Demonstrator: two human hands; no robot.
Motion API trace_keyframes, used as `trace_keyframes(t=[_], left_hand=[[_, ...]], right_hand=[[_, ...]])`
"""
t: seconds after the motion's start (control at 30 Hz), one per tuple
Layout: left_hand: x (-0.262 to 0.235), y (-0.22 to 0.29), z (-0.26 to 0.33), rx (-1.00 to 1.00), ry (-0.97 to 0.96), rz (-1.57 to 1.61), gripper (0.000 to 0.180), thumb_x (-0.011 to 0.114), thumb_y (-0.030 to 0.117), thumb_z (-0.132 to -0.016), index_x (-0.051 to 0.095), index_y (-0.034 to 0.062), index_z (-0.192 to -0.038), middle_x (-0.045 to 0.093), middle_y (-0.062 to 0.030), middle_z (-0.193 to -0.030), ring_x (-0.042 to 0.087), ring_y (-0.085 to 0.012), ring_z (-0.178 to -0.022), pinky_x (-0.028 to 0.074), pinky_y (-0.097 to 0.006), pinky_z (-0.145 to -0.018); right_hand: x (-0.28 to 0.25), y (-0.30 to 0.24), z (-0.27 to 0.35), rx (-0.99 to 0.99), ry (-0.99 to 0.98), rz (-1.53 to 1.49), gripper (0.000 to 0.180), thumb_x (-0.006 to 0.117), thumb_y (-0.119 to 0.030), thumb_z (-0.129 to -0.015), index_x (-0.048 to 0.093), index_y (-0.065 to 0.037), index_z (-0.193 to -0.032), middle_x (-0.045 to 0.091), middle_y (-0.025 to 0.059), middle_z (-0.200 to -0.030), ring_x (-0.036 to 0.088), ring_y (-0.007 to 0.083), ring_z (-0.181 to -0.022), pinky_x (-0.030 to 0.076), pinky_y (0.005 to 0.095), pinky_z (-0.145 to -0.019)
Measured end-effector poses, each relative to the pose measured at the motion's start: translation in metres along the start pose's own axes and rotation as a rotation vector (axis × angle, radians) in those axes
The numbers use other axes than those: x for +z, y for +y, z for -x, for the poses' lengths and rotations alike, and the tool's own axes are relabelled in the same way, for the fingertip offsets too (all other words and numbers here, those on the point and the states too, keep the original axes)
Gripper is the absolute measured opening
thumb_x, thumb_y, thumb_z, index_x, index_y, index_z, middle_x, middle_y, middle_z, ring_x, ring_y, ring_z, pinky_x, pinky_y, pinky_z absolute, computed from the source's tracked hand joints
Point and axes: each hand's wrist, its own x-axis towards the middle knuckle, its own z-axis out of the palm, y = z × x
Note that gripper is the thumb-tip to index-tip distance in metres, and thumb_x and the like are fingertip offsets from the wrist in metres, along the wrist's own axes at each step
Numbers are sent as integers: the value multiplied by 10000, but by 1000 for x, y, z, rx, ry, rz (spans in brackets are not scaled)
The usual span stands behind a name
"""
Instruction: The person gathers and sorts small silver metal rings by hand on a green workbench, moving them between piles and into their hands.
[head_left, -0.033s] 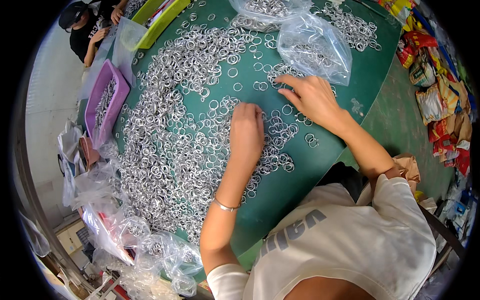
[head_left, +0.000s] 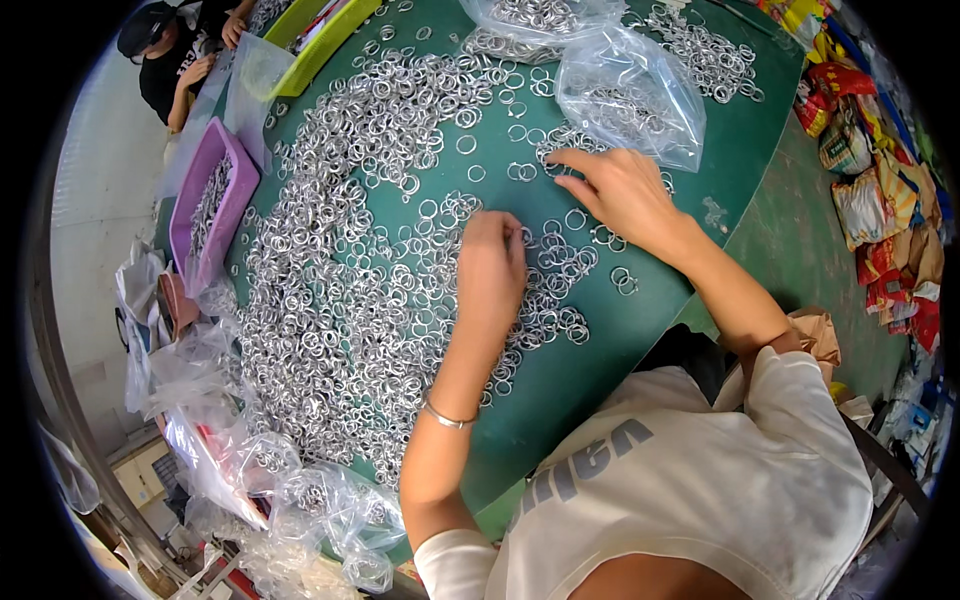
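Note:
Silver metal rings lie in a large, spread-out heap on the green tabletop. My left hand rests over the right side of this heap with its fingers curled together. A ring shows beside its fingertips, but what they hold is hidden. Farther right, my right hand hovers with thumb and index finger apart over a small cluster of rings. Its other fingers are tucked out of sight. Between the two hands a few rings lie singly.
A clear plastic bag of rings sits beyond my right hand, near another ring pile. At the left edge stand a purple basket and a yellow-green basket. Crumpled plastic bags lie at lower left. Another person works at the far left.
My left hand has drawn back slightly toward me, its fingertips still together. The right hand has hardly moved, and the rings look the same.

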Motion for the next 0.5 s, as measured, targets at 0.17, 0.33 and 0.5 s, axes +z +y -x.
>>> trace_keyframes(t=[0.17, 0.33, 0.5], left_hand=[[-11, 5, 3, 81, 135, 79, 127, 542, -62, -809, 589, -20, -918, 550, -78, -757, 512, -130, -619, 415, -236, -562], [-22, -2, 10, -378, 93, 643, 160, 527, -7, -872, 616, -11, -1004, 634, -47, -865, 528, -35, -705, 416, -161, -602], [-27, -2, 13, -475, 35, 908, 141, 541, 41, -881, 601, -26, -990, 636, -54, -859, 537, -29, -707, 415, -138, -595]], right_hand=[[28, -2, -19, -58, -182, 223, 201, 622, -207, -796, 600, -70, -941, 606, 124, -639, 584, 330, -593, 436, 421, -525], [9, -4, -11, 67, -251, -370, 181, 572, -204, -841, 590, -37, -909, 526, 59, -536, 490, 207, -453, 365, 311, -436], [-12, -6, -1, 615, -615, -1585, 228, 467, -188, -890, 581, 9, -908, 508, 24, -674, 375, 70, -464, 227, 181, -349]])
